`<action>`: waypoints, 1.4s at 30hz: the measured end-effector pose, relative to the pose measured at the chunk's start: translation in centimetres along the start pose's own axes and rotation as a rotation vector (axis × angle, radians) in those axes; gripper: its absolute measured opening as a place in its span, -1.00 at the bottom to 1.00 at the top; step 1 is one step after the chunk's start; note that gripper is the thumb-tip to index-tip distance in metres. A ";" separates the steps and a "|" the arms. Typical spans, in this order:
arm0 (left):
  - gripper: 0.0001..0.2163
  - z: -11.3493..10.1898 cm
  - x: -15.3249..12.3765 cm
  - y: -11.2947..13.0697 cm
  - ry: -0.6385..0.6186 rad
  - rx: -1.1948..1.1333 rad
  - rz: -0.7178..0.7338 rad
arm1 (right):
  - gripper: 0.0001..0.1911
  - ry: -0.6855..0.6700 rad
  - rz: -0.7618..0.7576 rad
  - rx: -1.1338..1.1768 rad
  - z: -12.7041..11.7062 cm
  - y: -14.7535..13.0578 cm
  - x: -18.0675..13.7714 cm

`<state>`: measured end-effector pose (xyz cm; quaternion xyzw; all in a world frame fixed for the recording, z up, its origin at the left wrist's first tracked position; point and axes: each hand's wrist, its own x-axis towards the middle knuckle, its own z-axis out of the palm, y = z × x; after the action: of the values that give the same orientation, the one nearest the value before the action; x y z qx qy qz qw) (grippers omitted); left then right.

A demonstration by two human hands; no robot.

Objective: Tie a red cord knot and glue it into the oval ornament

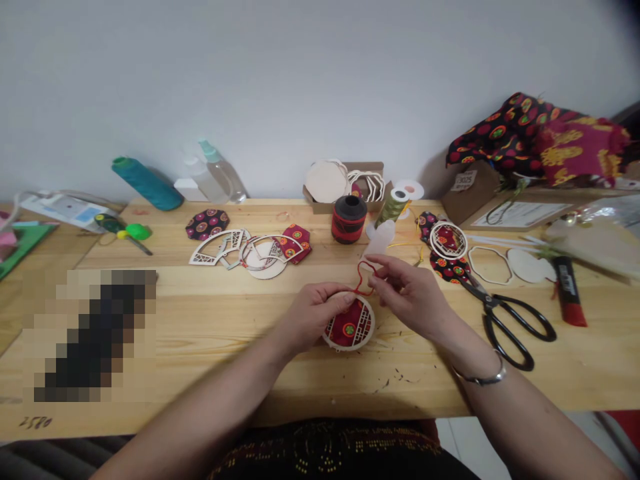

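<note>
My left hand [320, 310] grips the edge of a round ornament [349, 323], a pale lattice frame backed with dark red patterned fabric, near the front of the table. A red cord [361, 277] rises in a loop from the ornament's top edge. Thumb and fingers of my right hand [407, 293] pinch this cord just above and right of the ornament. A white translucent bottle [379, 240] stands behind the right fingertips, its lower part hidden. Beyond my hands is a spool of red thread [349, 220].
Black-handled scissors [507, 327] lie right of my right forearm, near a black and red tube [570, 293]. Fan-shaped frames [217, 247] and fabric pieces [207, 225] spread across the back left. A cardboard box [470, 197] with patterned cloth [520, 137] stands back right. A blurred patch covers the left.
</note>
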<state>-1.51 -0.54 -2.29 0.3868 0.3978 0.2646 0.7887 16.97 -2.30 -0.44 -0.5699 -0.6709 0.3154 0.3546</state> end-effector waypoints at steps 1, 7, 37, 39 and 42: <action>-0.78 0.0 0.0 0.0 0.000 0.000 -0.001 | -0.66 -0.009 0.003 0.002 0.0 0.1 0.0; -0.80 0.2 0.0 0.2 0.008 0.000 -0.001 | -0.79 0.003 0.046 0.067 0.3 0.5 0.1; -0.76 0.0 -0.2 0.2 -0.070 0.030 0.025 | -0.73 -0.106 -0.187 -0.011 -0.4 -0.5 -0.2; -0.77 0.0 -0.2 0.2 -0.064 0.033 0.010 | -0.71 -0.103 -0.152 -0.037 -0.4 -0.3 -0.2; -0.77 0.0 -0.2 0.1 -0.040 0.033 -0.008 | -0.72 -0.097 -0.165 -0.045 -0.4 -0.1 0.0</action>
<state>-1.61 -0.61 -2.09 0.4035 0.3877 0.2470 0.7911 17.25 -2.32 -0.19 -0.5044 -0.7390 0.2972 0.3334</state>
